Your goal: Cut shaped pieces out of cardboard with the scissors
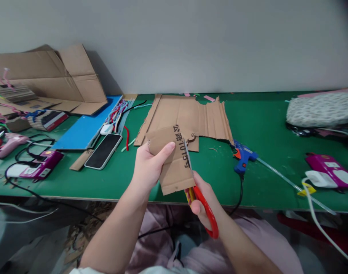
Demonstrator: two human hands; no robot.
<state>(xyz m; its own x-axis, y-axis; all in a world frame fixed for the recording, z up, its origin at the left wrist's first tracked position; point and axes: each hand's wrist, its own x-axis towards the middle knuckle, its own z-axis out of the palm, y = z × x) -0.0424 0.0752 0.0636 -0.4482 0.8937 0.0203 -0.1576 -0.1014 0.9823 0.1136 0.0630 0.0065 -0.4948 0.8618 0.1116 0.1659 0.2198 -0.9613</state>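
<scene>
My left hand (148, 167) pinches a small brown cardboard piece (174, 167) with black printed characters, held above the front edge of the green table (262, 125). My right hand (204, 198) grips red-handled scissors (204, 205); their blade (187, 154) runs up into the cardboard piece from below. Behind them a larger flat corrugated cardboard sheet (185, 114) lies on the table.
A blue glue gun (244, 158) with a clear stick lies right of the sheet. A phone (103, 151), blue board (85, 127) and coloured pipe cleaners (119, 112) lie to the left. Folded boxes (48, 76) stand at back left; magenta chargers (329, 169) and a patterned pouch (319, 110) sit at right.
</scene>
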